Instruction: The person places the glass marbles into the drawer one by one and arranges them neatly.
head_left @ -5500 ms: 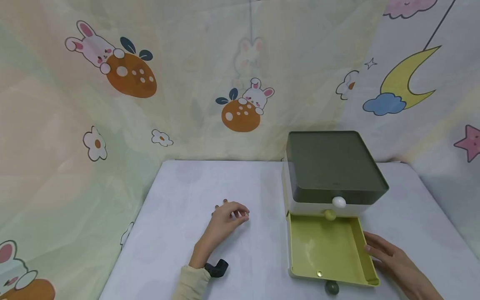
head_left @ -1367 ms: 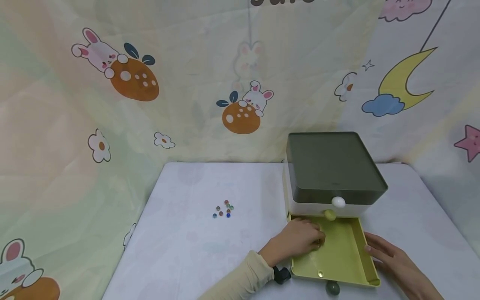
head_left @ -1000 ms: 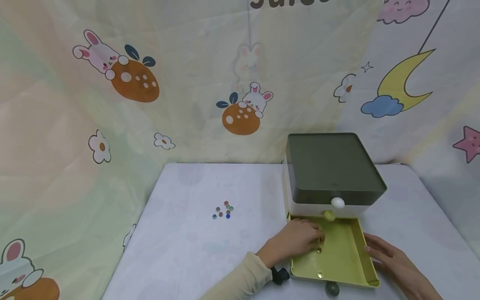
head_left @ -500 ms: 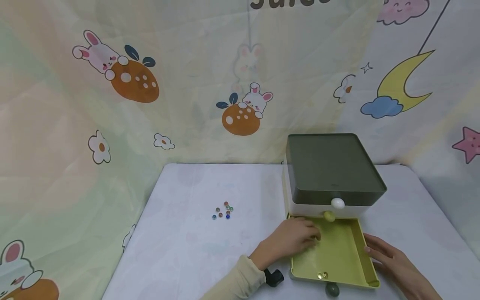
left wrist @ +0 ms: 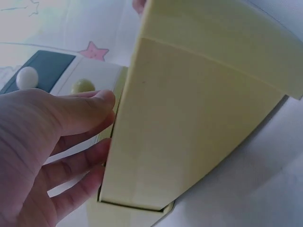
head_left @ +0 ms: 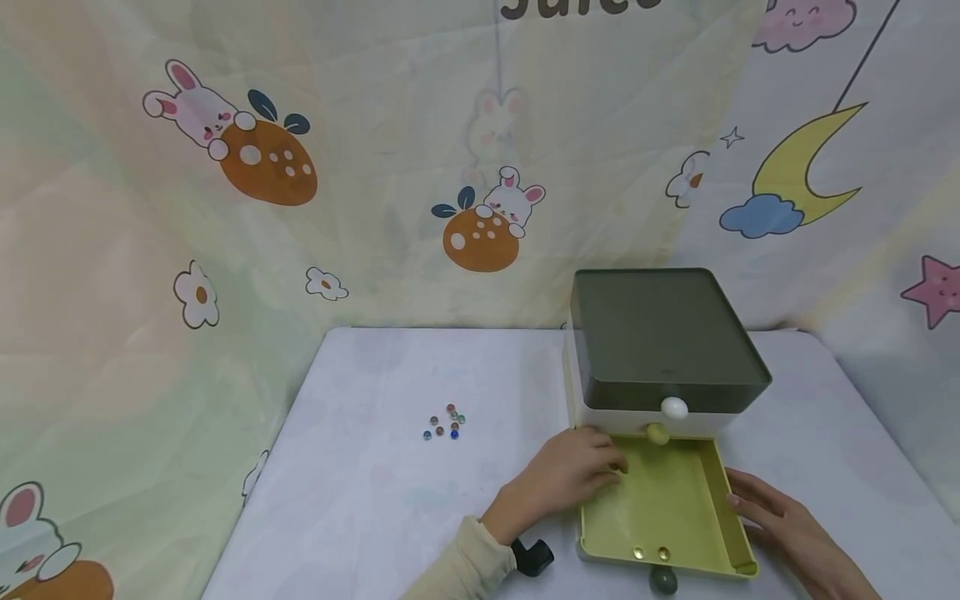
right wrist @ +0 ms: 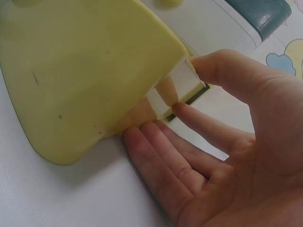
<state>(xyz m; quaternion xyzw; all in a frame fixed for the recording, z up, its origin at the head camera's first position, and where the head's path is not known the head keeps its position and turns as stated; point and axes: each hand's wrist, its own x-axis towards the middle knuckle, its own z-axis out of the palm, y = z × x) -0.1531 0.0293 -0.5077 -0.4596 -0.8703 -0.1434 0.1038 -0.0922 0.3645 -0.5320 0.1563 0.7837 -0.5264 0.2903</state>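
In the head view, my left hand [head_left: 573,471] hangs over the left rim of the pulled-out yellow-green drawer [head_left: 690,500]. Its fingers are loosely bent with nothing between them; the left wrist view has the fingertips [left wrist: 105,97] right at the drawer's edge. Two small glass marbles, a left one [head_left: 638,552] and a right one [head_left: 663,553], lie inside along the drawer's front wall. Several more marbles [head_left: 454,434] are spread on the table to the left. Against the drawer's right side rests my right hand [head_left: 787,525], its fingers [right wrist: 161,156] nearly straight and touching the outer wall.
The drawer belongs to a cabinet [head_left: 667,333] with a dark green top, standing at the table's back right. A white knob [head_left: 675,407] and a yellow-green knob [head_left: 657,433] stick out above the drawer. A patterned cloth [head_left: 390,167] hangs behind the white table [head_left: 360,517].
My left hand came from the marbles on the table into the drawer and let go of a marble. That marble rolled to the front wall. The hand then drew back left; the right hand stayed.
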